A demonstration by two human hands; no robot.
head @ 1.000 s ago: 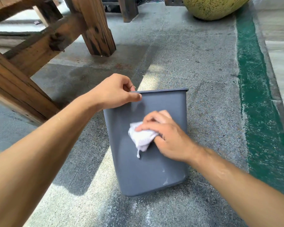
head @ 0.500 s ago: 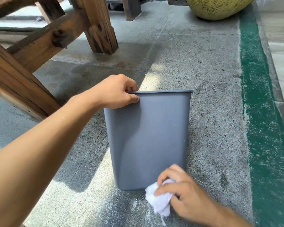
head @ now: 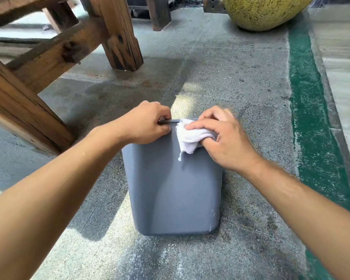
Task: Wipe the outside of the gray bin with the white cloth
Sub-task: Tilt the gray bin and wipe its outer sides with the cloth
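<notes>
The gray bin (head: 174,190) stands upright on the concrete floor, its near wall facing me. My left hand (head: 146,123) grips the bin's rim at the top left corner. My right hand (head: 222,136) presses the bunched white cloth (head: 190,138) against the upper right of the near wall, just under the rim. A loose thread of the cloth hangs down over the wall. The bin's opening is hidden from this angle.
Heavy wooden legs and beams (head: 117,37) stand to the left and behind the bin. A large yellow-green speckled pot (head: 263,11) sits at the back right. A green painted stripe (head: 311,118) runs along the floor on the right.
My right hand swept the cloth from the middle of the near wall down to the floor by the bin's base, then back up to the rim. My left hand kept its hold.
</notes>
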